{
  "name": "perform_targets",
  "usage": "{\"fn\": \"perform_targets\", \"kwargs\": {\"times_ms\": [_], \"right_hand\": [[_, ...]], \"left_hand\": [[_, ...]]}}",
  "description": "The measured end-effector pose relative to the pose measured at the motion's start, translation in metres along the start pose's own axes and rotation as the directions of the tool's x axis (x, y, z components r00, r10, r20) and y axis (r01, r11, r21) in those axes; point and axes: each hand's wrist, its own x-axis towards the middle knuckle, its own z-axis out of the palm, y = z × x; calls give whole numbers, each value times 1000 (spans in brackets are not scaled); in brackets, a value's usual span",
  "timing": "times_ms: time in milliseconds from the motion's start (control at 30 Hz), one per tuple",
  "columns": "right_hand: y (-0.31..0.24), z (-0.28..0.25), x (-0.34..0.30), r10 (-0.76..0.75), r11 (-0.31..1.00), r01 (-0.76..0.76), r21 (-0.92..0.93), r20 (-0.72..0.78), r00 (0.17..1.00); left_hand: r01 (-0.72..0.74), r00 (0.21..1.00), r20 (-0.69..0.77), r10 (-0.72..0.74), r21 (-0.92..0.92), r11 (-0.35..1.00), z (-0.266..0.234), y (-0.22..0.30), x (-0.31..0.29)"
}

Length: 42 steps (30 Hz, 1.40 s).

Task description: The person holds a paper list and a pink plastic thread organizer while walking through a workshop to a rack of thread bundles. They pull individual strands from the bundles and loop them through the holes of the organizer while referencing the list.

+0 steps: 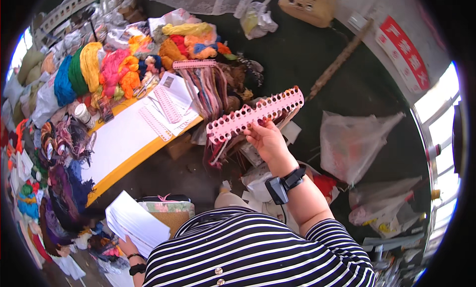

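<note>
Pink punched card (255, 113): held in the air beyond the counter's (116, 143) right corner, tilted, threads at its holes, dark red strands (214, 155) hanging below one end.
Right hand (267, 139): fingers pinching the card's near edge.
Left hand (128, 246): fingers grasping white sheets (139, 225), partly hidden behind them.
Strands: a light pinch between the holes, with the card kept steady, should spare them from slipping or tangling.
Counter: white top, yellow near edge; loose pink cards (155, 123) lie toward the right corner, bright yarn (119, 63) heaped along the far edge.
Room: dark green floor (292, 54), clear plastic bag (354, 140), red wall sign (404, 54).
</note>
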Motion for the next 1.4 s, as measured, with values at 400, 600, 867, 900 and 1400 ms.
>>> {"fn": "perform_targets", "kwargs": {"times_ms": [400, 600, 867, 900, 1400], "right_hand": [[34, 102, 328, 146, 989, -147, -2, 169, 975], [60, 139, 502, 179, 981, -191, 32, 213, 960], [189, 202, 670, 349, 922, -361, -137, -105, 931], [213, 211, 663, 361, 847, -449, -285, -310, 879], [498, 328, 400, 367, -58, 517, -854, 464, 807]], "left_hand": [[348, 888, -248, -387, -189, 918, 48, 117, 47], [507, 775, -356, -523, -145, 850, 55, 208, 62], [482, 702, -247, -668, -524, 702, 59, 288, 102], [499, 676, -264, -688, -523, 691, 59, 295, 99], [558, 600, -257, -758, -545, 626, 67, 281, 66]]}}
